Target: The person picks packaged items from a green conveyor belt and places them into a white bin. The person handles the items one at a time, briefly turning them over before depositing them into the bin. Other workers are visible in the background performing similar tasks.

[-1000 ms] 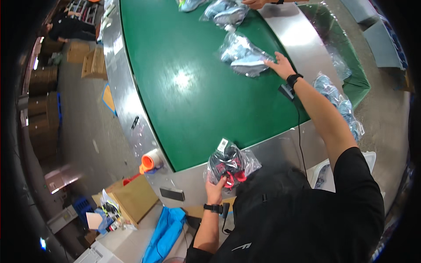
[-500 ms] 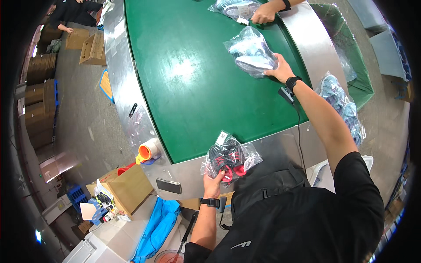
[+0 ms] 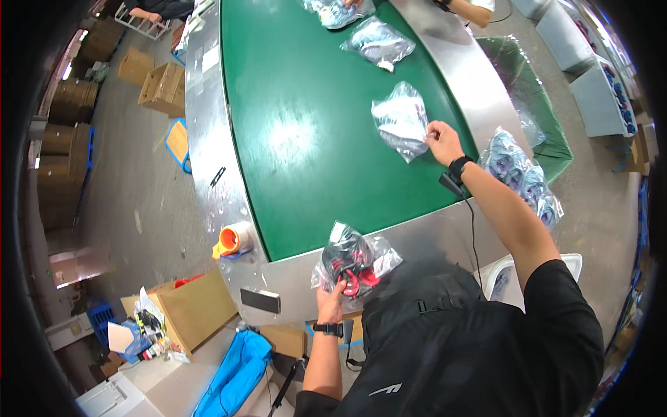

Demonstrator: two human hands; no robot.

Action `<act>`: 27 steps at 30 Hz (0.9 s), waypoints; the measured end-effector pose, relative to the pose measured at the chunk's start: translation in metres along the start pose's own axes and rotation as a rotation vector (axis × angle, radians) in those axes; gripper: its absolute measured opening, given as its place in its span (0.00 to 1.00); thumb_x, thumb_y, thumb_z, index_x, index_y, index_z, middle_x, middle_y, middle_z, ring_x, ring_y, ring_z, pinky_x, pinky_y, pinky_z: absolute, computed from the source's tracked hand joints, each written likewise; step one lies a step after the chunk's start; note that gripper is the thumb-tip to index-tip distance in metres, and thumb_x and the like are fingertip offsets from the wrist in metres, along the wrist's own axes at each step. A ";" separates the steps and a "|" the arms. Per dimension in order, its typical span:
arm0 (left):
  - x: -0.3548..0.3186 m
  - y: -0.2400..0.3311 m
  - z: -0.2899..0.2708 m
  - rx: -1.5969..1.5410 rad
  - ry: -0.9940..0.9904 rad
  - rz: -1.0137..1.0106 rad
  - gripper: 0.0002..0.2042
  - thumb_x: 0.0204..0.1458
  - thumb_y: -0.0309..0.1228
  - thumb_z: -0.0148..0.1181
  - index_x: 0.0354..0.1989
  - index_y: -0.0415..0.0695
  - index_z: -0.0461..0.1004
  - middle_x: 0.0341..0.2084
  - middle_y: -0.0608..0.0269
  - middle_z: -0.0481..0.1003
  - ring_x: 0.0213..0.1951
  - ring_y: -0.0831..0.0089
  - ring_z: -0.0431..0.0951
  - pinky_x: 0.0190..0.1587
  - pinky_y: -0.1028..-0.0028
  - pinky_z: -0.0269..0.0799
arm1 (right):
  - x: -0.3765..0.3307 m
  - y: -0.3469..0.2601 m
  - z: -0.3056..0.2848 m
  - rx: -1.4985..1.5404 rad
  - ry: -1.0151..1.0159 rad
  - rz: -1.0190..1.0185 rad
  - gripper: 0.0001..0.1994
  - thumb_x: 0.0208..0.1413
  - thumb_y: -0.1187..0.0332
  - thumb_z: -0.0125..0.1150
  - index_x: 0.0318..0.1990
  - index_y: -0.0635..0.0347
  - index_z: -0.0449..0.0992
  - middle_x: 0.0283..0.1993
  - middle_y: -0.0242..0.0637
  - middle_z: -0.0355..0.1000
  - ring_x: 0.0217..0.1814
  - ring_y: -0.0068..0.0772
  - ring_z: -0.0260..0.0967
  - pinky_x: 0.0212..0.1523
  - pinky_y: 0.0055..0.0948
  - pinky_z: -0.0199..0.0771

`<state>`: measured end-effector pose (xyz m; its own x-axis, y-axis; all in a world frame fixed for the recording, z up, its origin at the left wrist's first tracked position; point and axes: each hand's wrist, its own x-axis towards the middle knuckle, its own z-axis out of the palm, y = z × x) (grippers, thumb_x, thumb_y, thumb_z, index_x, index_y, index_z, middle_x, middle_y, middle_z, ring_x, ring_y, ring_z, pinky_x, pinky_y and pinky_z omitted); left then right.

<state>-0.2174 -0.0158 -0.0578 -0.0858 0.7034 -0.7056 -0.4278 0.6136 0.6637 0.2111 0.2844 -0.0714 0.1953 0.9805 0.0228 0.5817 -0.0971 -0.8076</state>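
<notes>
My left hand (image 3: 329,304) is closed on a clear plastic bag of black-and-red shoes (image 3: 349,254), held over the near metal edge. At the right side of the green belt (image 3: 299,187), my right hand (image 3: 446,144) pinches the edge of a clear bag of pale shoes (image 3: 401,119), which lies on the belt. Glare on the plastic blurs the shoes inside. Farther up the belt lies another bagged pair of shoes (image 3: 380,42). Beyond it, a co-worker's fingers touch a bag of light blue shoes (image 3: 337,10) at the top edge.
Bagged blue shoes (image 3: 517,170) rest on the right metal rim, beside a green-lined bin (image 3: 556,132). A phone (image 3: 260,300), a tape roll with an orange core (image 3: 233,240) and a small black tool (image 3: 218,176) lie on the metal border. A cable (image 3: 474,236) hangs near my right arm.
The bag of pale shoes has come nearer, and my right hand has gone from gripping its side to pinching its edge. The co-worker's hand has left the bag farther up. My view has shifted slightly.
</notes>
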 end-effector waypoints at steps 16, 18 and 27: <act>-0.018 -0.032 -0.060 -0.174 0.013 -0.031 0.32 0.55 0.18 0.65 0.70 0.42 0.63 0.56 0.59 0.76 0.54 0.65 0.79 0.57 0.63 0.77 | -0.233 -0.017 -0.088 -0.195 -0.390 -0.324 0.10 0.50 0.75 0.63 0.41 0.56 0.80 0.41 0.43 0.73 0.48 0.52 0.73 0.51 0.45 0.74; -0.016 -0.031 -0.060 -0.172 -0.008 -0.024 0.33 0.55 0.18 0.65 0.71 0.42 0.61 0.56 0.58 0.76 0.54 0.64 0.80 0.57 0.62 0.78 | -0.234 0.002 -0.075 -0.225 -0.048 -0.020 0.19 0.56 0.62 0.69 0.53 0.60 0.77 0.46 0.48 0.74 0.50 0.54 0.74 0.54 0.46 0.74; -0.008 -0.022 -0.063 -0.122 -0.106 -0.062 0.32 0.57 0.19 0.64 0.70 0.46 0.62 0.56 0.58 0.76 0.54 0.62 0.80 0.56 0.58 0.79 | -0.242 0.021 0.012 0.002 -0.022 0.601 0.49 0.49 0.44 0.75 0.70 0.69 0.60 0.65 0.59 0.71 0.69 0.56 0.69 0.69 0.45 0.67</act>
<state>-0.2641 -0.0581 -0.0825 0.0365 0.7033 -0.7100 -0.5359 0.6134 0.5801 0.1663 0.0476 -0.1010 0.4730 0.7570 -0.4507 0.3727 -0.6355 -0.6762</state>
